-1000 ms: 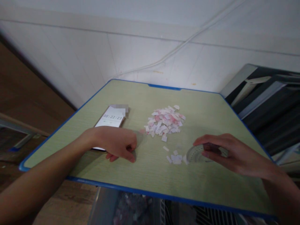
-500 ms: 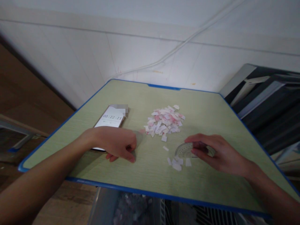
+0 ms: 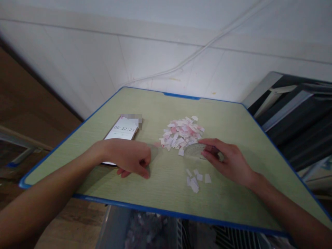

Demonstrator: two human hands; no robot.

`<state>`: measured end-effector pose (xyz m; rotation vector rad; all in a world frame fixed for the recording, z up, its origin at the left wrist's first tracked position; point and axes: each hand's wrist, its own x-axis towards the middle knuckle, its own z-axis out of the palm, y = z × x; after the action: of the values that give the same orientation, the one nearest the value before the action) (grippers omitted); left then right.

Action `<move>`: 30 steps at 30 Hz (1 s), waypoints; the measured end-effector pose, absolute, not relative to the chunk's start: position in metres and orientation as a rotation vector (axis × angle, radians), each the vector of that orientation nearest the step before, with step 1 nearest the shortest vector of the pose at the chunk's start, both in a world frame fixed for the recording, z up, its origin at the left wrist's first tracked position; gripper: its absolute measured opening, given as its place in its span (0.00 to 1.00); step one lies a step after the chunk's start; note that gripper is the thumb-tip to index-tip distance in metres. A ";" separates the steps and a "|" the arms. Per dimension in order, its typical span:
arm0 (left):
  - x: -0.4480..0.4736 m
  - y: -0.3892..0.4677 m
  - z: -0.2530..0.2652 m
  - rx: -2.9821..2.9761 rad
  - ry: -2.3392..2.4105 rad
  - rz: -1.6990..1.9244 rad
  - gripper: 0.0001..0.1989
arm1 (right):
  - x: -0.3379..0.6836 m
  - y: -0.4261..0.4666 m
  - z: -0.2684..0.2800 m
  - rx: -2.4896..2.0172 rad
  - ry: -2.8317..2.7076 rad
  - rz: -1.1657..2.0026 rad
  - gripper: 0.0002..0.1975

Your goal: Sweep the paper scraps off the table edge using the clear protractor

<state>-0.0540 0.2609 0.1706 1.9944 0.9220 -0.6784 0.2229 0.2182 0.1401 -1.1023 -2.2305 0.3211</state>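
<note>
A person's right hand (image 3: 230,159) is pinching a clear protractor (image 3: 193,151) above a pale green table (image 3: 153,110), the thumb and fingers closing on its right-hand part while its curved edge is pointing left, away from the palm. The half-round sheet, smooth and see-through with fine markings, is sitting at the near right side of a heap of paper scraps (image 3: 183,133); whether it is touching the nearest scraps, the view is not making clear. The heap, one loose mound of white and pink pieces, mostly small rectangles, is lying just beyond the fingertips, its scraps overlapping too thickly for counting. Nearer the person, a smaller group of white slips (image 3: 194,185) is lying flat below the protractor, numbering about seven, some of them overlapping.

To the left, the person's left hand (image 3: 127,155) is resting in a loose fist, its fingers curling under and its thumb tucking in beside them; the inside of the fist is staying out of sight. The wrist is crossing one glossy phone (image 3: 115,135), whose white screen is showing 00:22:23. A blue rim is edging the wood-grained tabletop, and one pale cable (image 3: 178,66) is running along the white wall (image 3: 153,52) behind. Dark flat panels (image 3: 293,114) are leaning at right.
</note>
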 end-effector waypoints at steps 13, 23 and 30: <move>-0.054 0.261 0.171 2.002 0.917 -0.666 0.16 | 0.222 0.217 0.140 -1.112 -2.269 0.382 0.09; -0.053 0.261 0.172 2.006 0.919 -0.677 0.16 | 0.221 0.219 0.139 -1.131 -2.282 0.326 0.10; -0.053 0.260 0.171 1.999 0.926 -0.685 0.17 | 0.222 0.216 0.140 -1.117 -2.212 0.269 0.10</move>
<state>-0.0532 0.2605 0.1715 1.9986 0.9257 -0.6852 0.2220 0.2161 0.1396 -1.1170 -2.2119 0.2692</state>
